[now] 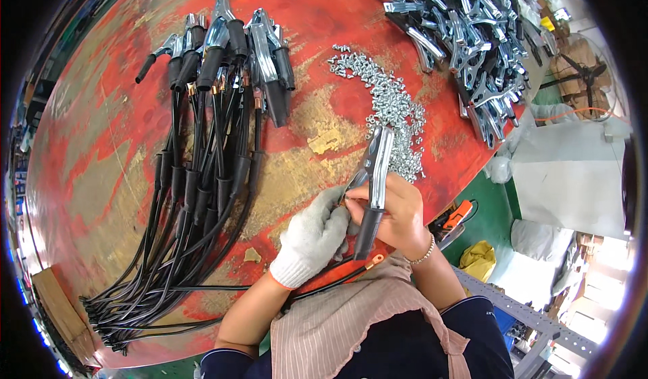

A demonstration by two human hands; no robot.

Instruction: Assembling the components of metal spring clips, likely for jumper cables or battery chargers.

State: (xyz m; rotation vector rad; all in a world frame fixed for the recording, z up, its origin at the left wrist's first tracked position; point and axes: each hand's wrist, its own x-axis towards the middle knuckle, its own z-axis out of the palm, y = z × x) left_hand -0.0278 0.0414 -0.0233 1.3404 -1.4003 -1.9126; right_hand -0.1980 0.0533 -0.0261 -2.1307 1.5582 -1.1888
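A worn red table (88, 197) spread beneath everything, a bundle of black cables (201, 203) left of the hands, a pile of metal clamps (472, 48) far ahead on the right. A trail of loose screws (391, 105) lay just beyond. The gloved left hand (307, 234) curled its fingers; the bare right hand (399, 210), nearer the held clamp (379, 180), pinched something too small to tell. That clamp's long axis pointed away from the body, leaning right, a copper lug (373, 262) near its handle

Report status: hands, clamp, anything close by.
Gloved left hand, bare right hand together at clamp; grip partly hidden. Copper lug near handle. Metal fasteners spread beyond.
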